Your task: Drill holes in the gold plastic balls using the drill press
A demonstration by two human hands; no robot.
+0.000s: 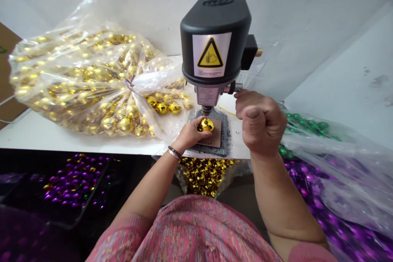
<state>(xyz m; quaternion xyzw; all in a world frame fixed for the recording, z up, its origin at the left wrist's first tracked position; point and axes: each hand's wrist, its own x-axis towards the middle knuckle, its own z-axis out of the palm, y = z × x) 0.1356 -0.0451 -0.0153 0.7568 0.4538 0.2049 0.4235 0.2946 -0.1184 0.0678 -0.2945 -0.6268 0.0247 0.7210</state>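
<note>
A gold faceted ball (208, 124) sits under the spindle of a small black bench drill press (215, 24). My left hand (193, 133) is closed on the ball, thumb and fingers at its side, holding it on a brown board (216, 133) over the grey base (226, 131). The drill bit meets the top of the ball or comes very close; I cannot tell which. My right hand (260, 120) is raised in a fist at the right of the machine, around the end of its feed lever (237, 87). Most of the lever is hidden by the fingers.
A large clear plastic bag (89, 77) of gold balls lies on the white table (39, 135) at left. Below the table's front edge sits a bag of gold beads (208, 176). Purple balls (75, 184) lie lower left; green balls (310, 125) and bagged purple balls (344, 213) are at right.
</note>
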